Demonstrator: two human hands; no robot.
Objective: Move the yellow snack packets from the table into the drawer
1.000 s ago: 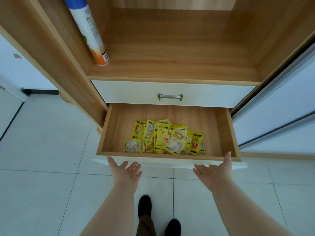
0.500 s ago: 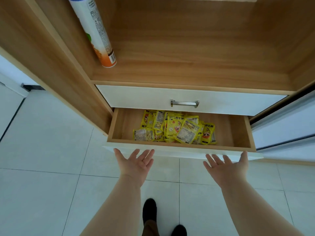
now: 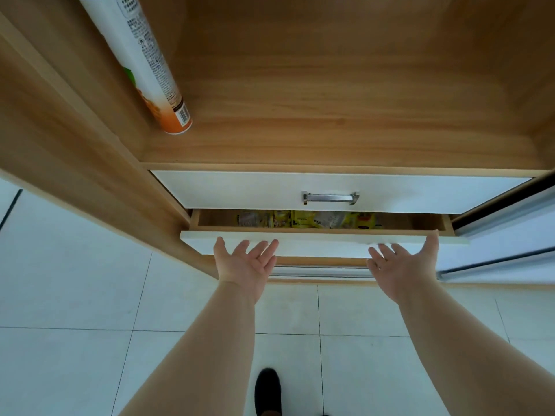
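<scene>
Both open-palmed against drawer front point(image 3: 324, 246): left grip point(image 3: 244, 262), right grip point(image 3: 404, 265); yellow snack packets point(image 3: 303, 220) inside.

A tall can point(image 3: 144, 64), white with an orange base and a barcode, stands at the left of a wooden shelf point(image 3: 330, 121). Just under the shelf, a white top drawer point(image 3: 240, 190) is closed and carries a metal handle point(image 3: 330, 198). The floor point(image 3: 60, 295) is pale tile. A black shoe point(image 3: 267, 391) shows at the bottom edge.
</scene>
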